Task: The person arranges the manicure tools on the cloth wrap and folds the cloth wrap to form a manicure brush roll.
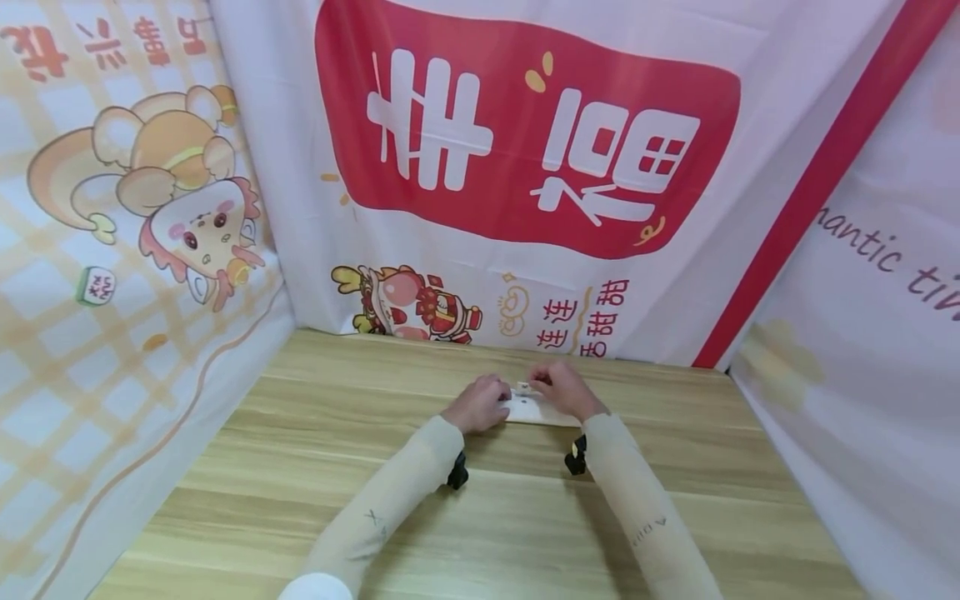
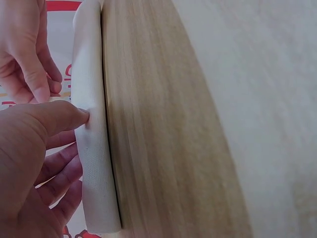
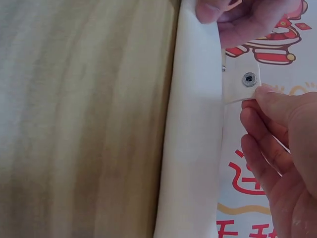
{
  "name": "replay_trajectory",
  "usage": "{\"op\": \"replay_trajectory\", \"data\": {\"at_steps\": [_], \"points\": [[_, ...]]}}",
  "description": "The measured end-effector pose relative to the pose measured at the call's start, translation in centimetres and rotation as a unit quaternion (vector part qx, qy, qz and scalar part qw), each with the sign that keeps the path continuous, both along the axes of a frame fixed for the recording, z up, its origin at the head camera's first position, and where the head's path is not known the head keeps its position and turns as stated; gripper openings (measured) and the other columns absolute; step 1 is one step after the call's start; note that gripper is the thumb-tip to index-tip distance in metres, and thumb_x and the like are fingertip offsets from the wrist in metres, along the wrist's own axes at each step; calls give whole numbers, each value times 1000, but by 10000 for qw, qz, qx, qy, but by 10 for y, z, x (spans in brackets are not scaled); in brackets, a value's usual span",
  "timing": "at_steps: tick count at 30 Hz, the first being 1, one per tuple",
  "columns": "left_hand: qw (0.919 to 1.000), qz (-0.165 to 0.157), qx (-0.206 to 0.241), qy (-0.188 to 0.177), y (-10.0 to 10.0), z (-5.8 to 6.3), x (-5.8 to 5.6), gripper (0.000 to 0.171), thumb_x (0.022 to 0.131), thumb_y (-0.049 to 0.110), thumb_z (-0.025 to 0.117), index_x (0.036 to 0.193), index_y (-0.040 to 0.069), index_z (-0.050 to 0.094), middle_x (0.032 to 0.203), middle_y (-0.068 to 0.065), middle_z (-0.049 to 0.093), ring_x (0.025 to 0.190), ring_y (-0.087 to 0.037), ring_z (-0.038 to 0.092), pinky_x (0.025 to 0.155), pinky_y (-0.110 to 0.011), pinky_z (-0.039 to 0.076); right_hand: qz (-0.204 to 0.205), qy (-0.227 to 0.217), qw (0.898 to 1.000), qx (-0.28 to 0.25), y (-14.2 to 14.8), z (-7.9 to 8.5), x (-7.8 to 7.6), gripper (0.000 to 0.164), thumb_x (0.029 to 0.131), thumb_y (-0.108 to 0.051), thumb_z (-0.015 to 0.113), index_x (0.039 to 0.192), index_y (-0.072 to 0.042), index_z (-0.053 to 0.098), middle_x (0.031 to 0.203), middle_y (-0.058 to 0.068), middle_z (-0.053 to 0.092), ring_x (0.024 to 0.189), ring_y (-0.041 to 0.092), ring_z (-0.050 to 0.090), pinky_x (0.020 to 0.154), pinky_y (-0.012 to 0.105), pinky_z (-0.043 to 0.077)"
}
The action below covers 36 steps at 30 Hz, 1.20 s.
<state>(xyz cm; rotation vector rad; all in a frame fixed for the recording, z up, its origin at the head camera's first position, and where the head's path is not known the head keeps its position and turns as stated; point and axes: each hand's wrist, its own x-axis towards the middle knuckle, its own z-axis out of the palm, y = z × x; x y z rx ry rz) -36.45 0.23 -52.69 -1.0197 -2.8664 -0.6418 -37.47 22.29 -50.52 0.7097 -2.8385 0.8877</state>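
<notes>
A flat white cloth piece (image 1: 536, 410), perhaps a pouch, lies near the back of the table. In the left wrist view its thick folded edge (image 2: 96, 173) runs top to bottom. My left hand (image 1: 480, 404) pinches this edge, thumb on the near side and fingers behind. From the far side of the cloth sticks out a small white tab (image 3: 235, 88) with a metal snap button (image 3: 250, 79). My right hand (image 1: 564, 388) pinches the tab's corner between thumb and forefinger. A second small metal stud (image 3: 224, 69) shows partly at the cloth's edge.
The wood-grain table (image 1: 495, 533) spreads in front of the cloth. Behind it hangs a white curtain (image 1: 420, 242) with red printing. Printed cloth walls, a checked one (image 1: 60, 358) at left and a white one (image 1: 862, 350) at right, close off the sides.
</notes>
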Motion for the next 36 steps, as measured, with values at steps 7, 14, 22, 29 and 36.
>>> {"op": "replay_trajectory", "data": {"at_steps": [7,14,22,29,36], "points": [[9999,-29,94,-18,-2,0,0,22,96,15,76,114,4,76,114,-11,71,107,-27,66,98,-43,55,192,541,9983,108,-3,-7,12,6,97,-4,72,97,-2,78,94,7,78,87,18,71,81,34,60],[9998,-12,213,41,-3,3,1,16,95,12,75,108,4,76,109,-11,71,102,-28,66,94,-45,56,216,836,9963,32,-6,-14,18,5,96,-2,73,96,-1,77,96,11,78,91,24,74,85,40,61],[9998,-34,185,-15,-1,3,3,18,96,13,76,111,4,76,110,-12,71,104,-28,66,96,-44,56,248,1126,9933,84,-4,-23,21,7,94,1,74,93,-4,78,95,10,78,93,25,74,86,42,61],[9999,-57,153,34,0,1,3,16,95,12,75,108,4,76,108,-12,71,101,-27,65,93,-44,56,304,1257,9911,320,-4,-27,25,7,95,3,72,97,-1,78,98,10,77,94,24,74,85,39,62],[9999,38,130,-15,1,1,3,12,95,13,75,105,6,75,106,-10,70,99,-26,64,92,-45,55,426,1554,9856,520,-4,-25,28,9,94,3,72,98,-3,78,99,10,78,94,25,75,85,39,62]]}}
